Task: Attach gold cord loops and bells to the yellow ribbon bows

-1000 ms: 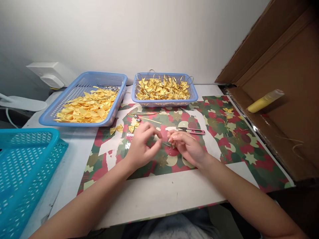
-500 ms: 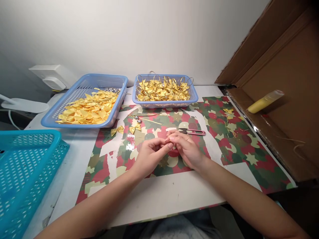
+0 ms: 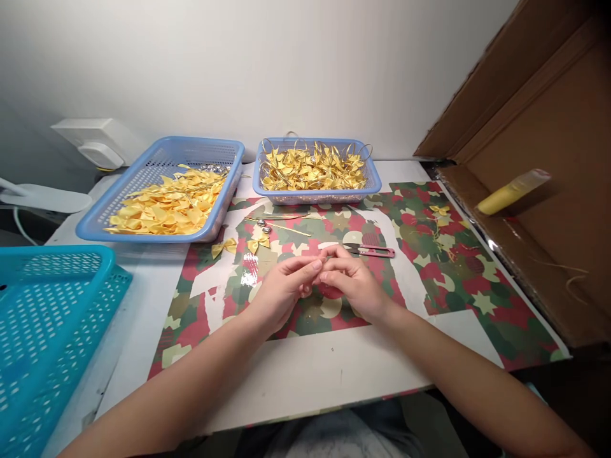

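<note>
My left hand (image 3: 286, 285) and right hand (image 3: 352, 281) meet on the near side of the pink snips (image 3: 363, 249), fingers bent inward, the tips of one hand touching those of the other. Thumbs and forefingers are nearly closed together; whether I pinch anything between them I cannot tell, since my own fingers cover the spot. The snips lie just beyond my right fingers, blades pointing left, the closest thing in the way on that side.

Left of the snips, past my left hand, two yellow bows (image 3: 258, 243) rest on the patterned paper (image 3: 305, 326), with silver bells (image 3: 266, 229) and thin gold cords (image 3: 289, 229) just behind them. Behind the snips stands a blue basket (image 3: 315, 196) heaped with yellow bows and looped gold cord, filling the space up to the wall (image 3: 305, 70). Farther left of the snips, a larger blue basket (image 3: 143, 238) holds a pile of yellow ribbon pieces (image 3: 165, 207) and some bells at its back corner. A teal basket (image 3: 90, 305) sits well to the left of the snips, nearer me. To their right lie yellow scraps (image 3: 440, 210), then a cardboard box (image 3: 548, 114) closes that side, a yellow-filled tube (image 3: 510, 192) standing out from it.
</note>
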Motion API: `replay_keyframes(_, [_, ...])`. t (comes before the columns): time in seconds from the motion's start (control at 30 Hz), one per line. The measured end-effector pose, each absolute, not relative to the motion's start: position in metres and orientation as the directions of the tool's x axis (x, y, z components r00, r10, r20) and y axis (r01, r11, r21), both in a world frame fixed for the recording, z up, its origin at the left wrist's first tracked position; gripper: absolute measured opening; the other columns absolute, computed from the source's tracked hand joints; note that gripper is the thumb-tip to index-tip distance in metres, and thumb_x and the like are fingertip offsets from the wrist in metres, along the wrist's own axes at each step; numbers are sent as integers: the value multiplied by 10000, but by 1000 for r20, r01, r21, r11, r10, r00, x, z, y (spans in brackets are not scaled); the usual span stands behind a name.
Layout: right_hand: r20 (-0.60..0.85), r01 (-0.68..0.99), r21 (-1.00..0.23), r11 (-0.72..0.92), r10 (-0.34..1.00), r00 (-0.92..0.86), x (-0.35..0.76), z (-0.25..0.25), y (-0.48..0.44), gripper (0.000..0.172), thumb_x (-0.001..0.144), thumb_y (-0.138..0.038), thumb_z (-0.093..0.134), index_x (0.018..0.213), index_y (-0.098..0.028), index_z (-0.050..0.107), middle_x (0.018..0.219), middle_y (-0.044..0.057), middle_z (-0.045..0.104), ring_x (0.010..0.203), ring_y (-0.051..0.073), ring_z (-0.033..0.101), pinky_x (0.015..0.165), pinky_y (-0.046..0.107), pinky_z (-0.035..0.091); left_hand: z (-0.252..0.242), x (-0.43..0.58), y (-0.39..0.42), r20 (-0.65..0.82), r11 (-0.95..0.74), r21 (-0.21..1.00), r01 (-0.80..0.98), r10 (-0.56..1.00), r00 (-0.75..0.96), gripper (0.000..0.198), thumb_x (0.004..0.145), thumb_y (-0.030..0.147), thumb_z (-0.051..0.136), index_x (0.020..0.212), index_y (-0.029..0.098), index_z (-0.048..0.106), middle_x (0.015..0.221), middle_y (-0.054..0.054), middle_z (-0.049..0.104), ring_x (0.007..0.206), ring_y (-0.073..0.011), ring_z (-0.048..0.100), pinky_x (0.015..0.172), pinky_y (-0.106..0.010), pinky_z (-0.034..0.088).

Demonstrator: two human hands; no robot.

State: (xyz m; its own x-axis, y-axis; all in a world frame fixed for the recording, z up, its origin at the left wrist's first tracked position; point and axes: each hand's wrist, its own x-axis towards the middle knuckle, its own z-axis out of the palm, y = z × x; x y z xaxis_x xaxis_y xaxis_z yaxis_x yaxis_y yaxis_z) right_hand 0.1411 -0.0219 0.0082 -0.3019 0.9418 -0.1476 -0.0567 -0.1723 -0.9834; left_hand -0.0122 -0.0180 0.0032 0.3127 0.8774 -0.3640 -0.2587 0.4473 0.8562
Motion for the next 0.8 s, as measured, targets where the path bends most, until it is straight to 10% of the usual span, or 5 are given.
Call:
replay_keyframes(0.3, [-185,-12,-980,-198,936,-300,142,7,-22,159,670,-219,570,517,-184,597,1030,48,437,763,139,469,487,244,343,3,-16,-12,-317,359,891,-277,930,184,314,662,461,805,726,169,705,511,54,449,468,-51,310,464,-215,247])
replay_keyframes(0.8, [-77,69,-996,-60,958,-277,143,7,-24,175,725,-210,574,556,-183,613,1060,60,451,867,172,517,545,258,408,9,-18,-10,-340,360,855,-374,933,122,355,611,413,855,731,144,658,532,81,421,438,-19,298,406,-177,210])
